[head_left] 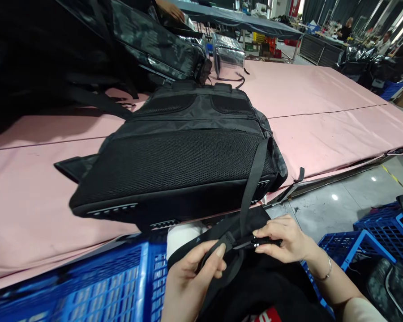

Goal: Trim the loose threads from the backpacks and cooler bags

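Black backpack (184, 156) is lying flat on the pink-covered table (325, 94), mesh panel (188, 154) up, near edge right at the table's front edge. Black webbing strap (253, 179) runs from its right side, over that edge and down to the person's hands, which are working just off the table above the lap.

Left hand (201, 273): thumb and fingers pinched together on the webbing, right by a black buckle (226, 241). No gap between the tips that I can see.

Right hand (285, 241): thumb and forefinger closed on a small dark tool (260, 242), narrow end pointing left at the buckle. Could be snips; it's black on black from here, so can't swear to it, nor to whether the tip touches the webbing. Thin bracelet (329, 268) on that wrist.

Around them: blue crate (114, 286) below the table at left, more blue crates (339, 250) on the right, a camo-patterned bag (386, 286) in the corner there. Far side of the table: second camo bag (157, 40) standing behind the backpack, clear-and-silver pouch (229, 51) just to its right. Another person's hand (171, 10) shows above that second bag, beyond the table.
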`<state>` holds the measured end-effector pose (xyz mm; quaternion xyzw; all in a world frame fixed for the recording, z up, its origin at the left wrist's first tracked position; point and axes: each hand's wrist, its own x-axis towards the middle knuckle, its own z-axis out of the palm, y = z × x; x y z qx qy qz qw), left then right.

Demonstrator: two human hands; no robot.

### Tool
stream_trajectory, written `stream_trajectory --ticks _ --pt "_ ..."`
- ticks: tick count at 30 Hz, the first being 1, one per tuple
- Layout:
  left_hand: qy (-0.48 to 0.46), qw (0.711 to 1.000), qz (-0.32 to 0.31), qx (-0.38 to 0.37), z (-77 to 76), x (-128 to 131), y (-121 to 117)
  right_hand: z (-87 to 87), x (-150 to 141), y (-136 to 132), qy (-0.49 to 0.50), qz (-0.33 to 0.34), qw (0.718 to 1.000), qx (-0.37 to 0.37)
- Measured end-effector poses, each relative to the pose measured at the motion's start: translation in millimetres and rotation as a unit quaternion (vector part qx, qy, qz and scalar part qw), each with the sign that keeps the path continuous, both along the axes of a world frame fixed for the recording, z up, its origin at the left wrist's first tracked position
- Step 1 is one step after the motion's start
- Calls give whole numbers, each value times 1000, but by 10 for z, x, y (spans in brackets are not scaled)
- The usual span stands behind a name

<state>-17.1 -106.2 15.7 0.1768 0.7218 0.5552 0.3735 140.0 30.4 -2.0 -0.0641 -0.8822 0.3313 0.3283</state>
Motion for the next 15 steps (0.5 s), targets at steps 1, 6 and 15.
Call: stream_trajectory --ticks 1,6,15 --pt "-7 1000 -1 2 3 2 1 1 -5 1 -4 2 1000 4" --pt "-51 998 -16 16 45 4 13 17 -19 27 -3 21 1000 15" --pt "-68 997 -19 7 22 -21 38 -11 -57 -10 26 -11 998 -64"
